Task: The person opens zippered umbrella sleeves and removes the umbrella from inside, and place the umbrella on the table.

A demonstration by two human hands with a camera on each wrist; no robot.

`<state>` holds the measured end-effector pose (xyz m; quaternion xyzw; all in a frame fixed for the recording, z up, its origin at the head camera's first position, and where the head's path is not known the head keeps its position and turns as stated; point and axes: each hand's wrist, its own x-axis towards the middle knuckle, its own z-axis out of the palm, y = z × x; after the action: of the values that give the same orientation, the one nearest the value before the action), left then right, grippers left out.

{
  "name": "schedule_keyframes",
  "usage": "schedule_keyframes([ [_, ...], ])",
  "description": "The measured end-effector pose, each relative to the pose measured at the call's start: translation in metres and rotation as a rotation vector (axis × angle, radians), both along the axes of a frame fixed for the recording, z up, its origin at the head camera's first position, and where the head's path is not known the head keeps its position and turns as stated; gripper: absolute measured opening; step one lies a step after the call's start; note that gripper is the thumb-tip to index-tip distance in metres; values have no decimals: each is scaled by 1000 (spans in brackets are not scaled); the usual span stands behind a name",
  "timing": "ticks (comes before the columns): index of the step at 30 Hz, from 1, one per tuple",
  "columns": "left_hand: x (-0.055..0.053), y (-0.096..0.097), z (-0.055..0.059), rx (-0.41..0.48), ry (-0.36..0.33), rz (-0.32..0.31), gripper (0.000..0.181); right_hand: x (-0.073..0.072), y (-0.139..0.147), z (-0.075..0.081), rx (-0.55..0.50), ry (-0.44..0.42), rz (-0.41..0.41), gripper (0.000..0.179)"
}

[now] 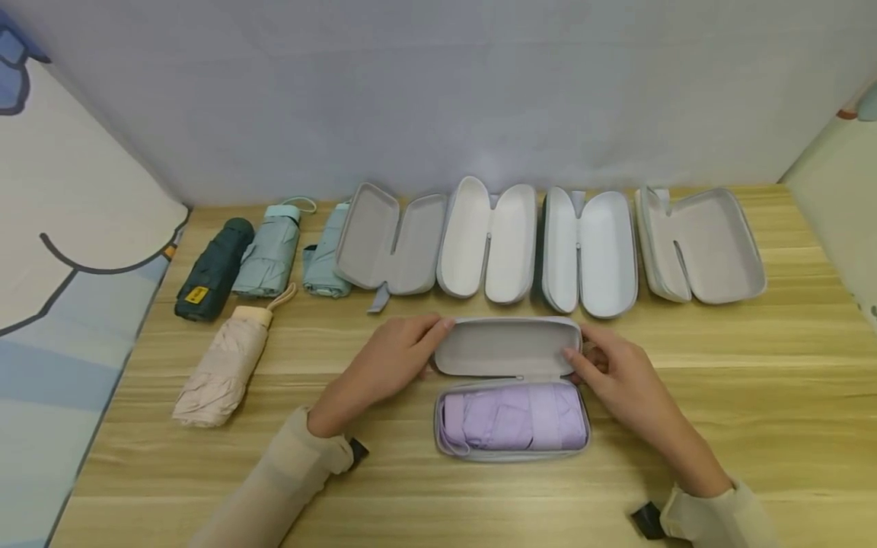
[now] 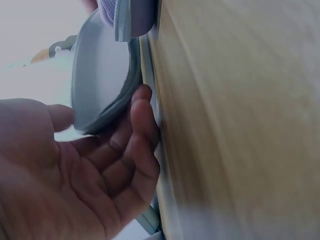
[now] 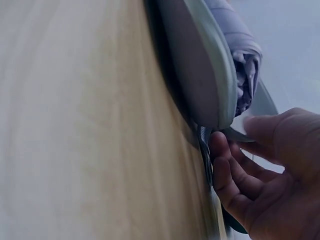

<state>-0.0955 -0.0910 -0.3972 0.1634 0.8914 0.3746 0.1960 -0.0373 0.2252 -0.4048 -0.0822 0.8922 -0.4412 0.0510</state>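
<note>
A grey zip case [image 1: 507, 348] lies unzipped on the table with its lid raised on the far side. In its near half rests a folded lilac umbrella [image 1: 507, 418], its handle toward the left. My left hand [image 1: 392, 356] holds the lid's left end, thumb at the rim and fingers curled behind, as the left wrist view also shows. At the opposite end my right hand [image 1: 625, 380] pinches the lid, the thumb lying inside it. A strap [image 3: 206, 155] hangs beside the right fingertips in the right wrist view.
Several opened cases stand in a row behind, among them a white-lined one [image 1: 510, 251]. To the left lie a dark green umbrella [image 1: 215, 266], a light blue umbrella [image 1: 269, 255], another light blue one [image 1: 329, 259] partly hidden, and a beige umbrella [image 1: 224, 365]. A wall backs the table.
</note>
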Motion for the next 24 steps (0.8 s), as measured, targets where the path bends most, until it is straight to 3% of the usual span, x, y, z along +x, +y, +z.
schedule_keyframes([
  [4,1,3,1,-80,27,43,40,0,1,-3,-13,71,17,63],
  [8,5,6,5,-172,82,69,33,0,1,-6,-16,121,12,69],
  [11,13,9,13,-270,176,95,23,1,1,-7,-23,120,2,68],
  [15,27,15,27,-332,379,79,15,0,2,-7,-10,101,-12,67],
  [17,35,19,33,-307,480,21,12,0,2,-7,-4,94,-11,66],
  [19,41,23,37,-272,556,-80,12,0,2,-7,3,90,-12,66],
  [21,48,28,40,-254,581,-206,13,0,2,-7,7,85,-10,65],
  [24,58,36,39,-280,549,-406,22,0,2,-7,16,81,-10,64],
])
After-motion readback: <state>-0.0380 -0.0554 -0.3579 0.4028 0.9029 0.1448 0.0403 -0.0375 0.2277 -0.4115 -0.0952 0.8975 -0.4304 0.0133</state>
